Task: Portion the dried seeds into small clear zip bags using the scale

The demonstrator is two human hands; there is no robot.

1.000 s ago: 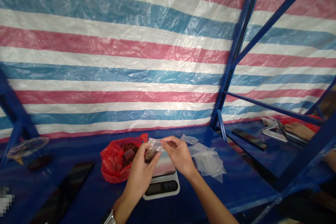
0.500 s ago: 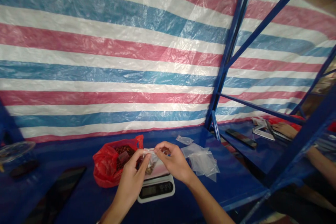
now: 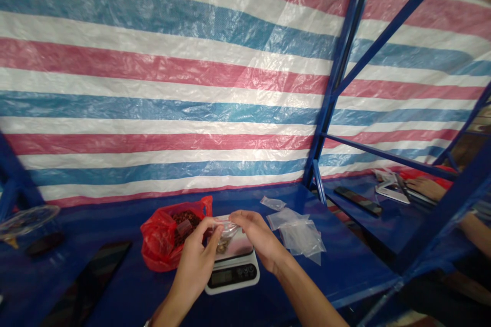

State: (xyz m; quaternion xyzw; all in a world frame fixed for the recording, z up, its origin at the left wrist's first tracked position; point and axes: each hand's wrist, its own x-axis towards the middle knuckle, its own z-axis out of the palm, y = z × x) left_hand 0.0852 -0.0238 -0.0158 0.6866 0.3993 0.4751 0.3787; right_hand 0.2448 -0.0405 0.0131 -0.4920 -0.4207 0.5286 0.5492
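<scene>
My left hand (image 3: 197, 260) pinches the upper left edge of a small clear plastic bag (image 3: 224, 243) with brownish pieces in its bottom. At the bag's other top corner, the fingers of my right hand (image 3: 258, 235) are closed on the plastic. The bag hangs over the metal plate of a white kitchen scale (image 3: 233, 277) with a black display panel. Just left of my left hand sits an open red plastic bag (image 3: 159, 240) holding dark reddish-brown dried bits (image 3: 186, 219) and a small translucent scoop-like piece (image 3: 183, 230).
Several flat clear bags (image 3: 301, 232) lie on the blue table (image 3: 337, 265) to the right. A dark phone-like slab (image 3: 92, 281) and a clear round container (image 3: 28, 219) are at left. Beyond the blue frame post (image 3: 330, 97), another person's hand (image 3: 425, 189) is near a white scale.
My right hand's fingers have slid along the bag's top edge and lie flatter. The whole view has shifted slightly, with the table things appearing a little further right.
</scene>
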